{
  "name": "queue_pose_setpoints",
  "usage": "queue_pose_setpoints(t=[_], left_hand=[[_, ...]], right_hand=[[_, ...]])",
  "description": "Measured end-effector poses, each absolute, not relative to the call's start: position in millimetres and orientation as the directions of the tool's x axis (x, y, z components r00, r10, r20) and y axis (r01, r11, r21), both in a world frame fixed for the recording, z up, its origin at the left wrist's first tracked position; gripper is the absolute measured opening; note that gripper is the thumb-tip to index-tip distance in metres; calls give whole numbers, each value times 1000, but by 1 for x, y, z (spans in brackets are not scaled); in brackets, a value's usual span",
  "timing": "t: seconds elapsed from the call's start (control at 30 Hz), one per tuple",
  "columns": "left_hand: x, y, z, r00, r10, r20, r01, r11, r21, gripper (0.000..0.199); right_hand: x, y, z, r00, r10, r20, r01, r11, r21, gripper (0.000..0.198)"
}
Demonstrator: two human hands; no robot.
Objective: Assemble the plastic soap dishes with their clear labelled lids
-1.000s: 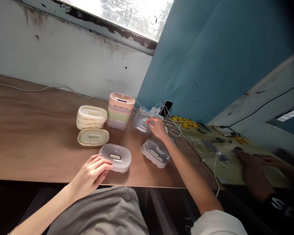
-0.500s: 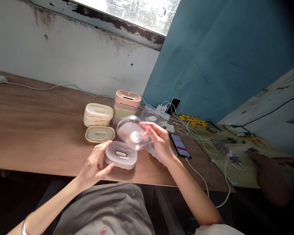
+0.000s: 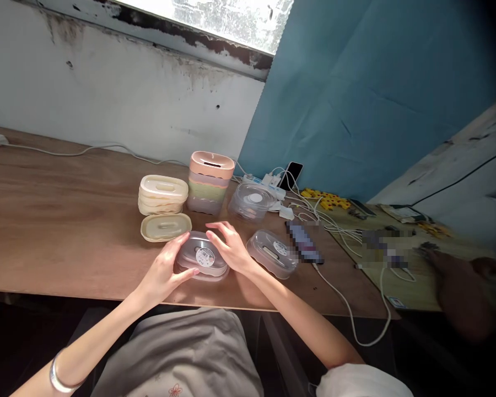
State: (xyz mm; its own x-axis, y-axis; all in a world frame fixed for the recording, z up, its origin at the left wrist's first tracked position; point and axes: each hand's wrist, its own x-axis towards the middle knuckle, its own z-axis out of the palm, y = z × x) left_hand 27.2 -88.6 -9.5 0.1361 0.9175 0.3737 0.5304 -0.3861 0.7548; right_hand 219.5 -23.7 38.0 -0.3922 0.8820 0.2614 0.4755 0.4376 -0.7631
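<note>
An oval grey lidded box [image 3: 190,270] sits near the table's front edge. Over its top lies a clear plastic lid [image 3: 188,248] with a round white sticker. My left hand [image 3: 163,270] clasps the box's left side, fingers at the back and thumb at the front. At the right rear of the lid is my right hand [image 3: 231,251], its fingers stretched out and parted; exact contact is hard to make out. Another clear-covered box [image 3: 279,264] stands to the right. Behind my left hand lies a cream oval lid [image 3: 165,227].
Cream lids [image 3: 163,193] are stacked at the back left, beside a tall stack of pink, purple and green pieces [image 3: 209,187]. Several clear lids [image 3: 252,201] lie behind. A phone [image 3: 303,242] and white cables [image 3: 330,220] occupy the right side. Another person's hand [image 3: 442,270] is farther right.
My right hand has brought the clear lid down and left onto the grey box, and its pinch has opened. My left hand stays around the box.
</note>
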Motion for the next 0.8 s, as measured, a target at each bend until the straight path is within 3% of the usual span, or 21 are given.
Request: queue_pose_setpoints(t=[0.1,0.17,0.37,0.67,0.8], left_hand=[[29,-83,-4,156,915,373,565,-392,725,68],[31,-78,2,176,918,356,603,-386,698,68],[41,-59,15,207,945,254,752,-320,576,67],[47,-57,22,149,975,163,848,-211,487,67],[46,-53,21,121,982,145,877,-175,448,67]], right_hand=[[229,-33,41,-509,833,217,506,493,-708,60],[234,-33,38,-547,813,197,513,512,-689,67],[237,-14,23,-493,844,211,500,473,-725,42],[233,-6,28,-524,829,197,521,495,-695,42],[239,-11,42,-483,827,289,534,539,-651,35]])
